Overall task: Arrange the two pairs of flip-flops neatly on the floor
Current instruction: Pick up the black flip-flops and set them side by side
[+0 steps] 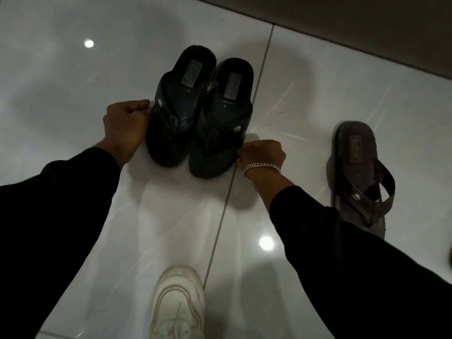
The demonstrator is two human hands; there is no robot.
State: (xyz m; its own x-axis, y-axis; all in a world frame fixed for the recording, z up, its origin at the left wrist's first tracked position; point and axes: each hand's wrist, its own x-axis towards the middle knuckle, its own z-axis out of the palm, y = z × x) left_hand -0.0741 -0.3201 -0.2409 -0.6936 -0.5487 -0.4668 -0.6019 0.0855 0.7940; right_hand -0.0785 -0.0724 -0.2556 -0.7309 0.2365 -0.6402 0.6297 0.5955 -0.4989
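Observation:
Two black flip-flops stand side by side on the white tiled floor, toes toward me. My left hand [127, 126] presses against the outer edge of the left black flip-flop [176, 111], fingers curled. My right hand [261, 155], with a silver chain bracelet at the wrist, touches the outer toe edge of the right black flip-flop [220, 123], fingers curled. A brown flip-flop [357, 174] lies alone to the right, apart from both hands. Its mate is not visible.
My white sneaker [177, 304] stands at the bottom centre. A dark wall base [367, 33] runs along the top right. A grout line [244, 133] crosses the glossy floor beside the black pair. Ceiling lights reflect on the tiles.

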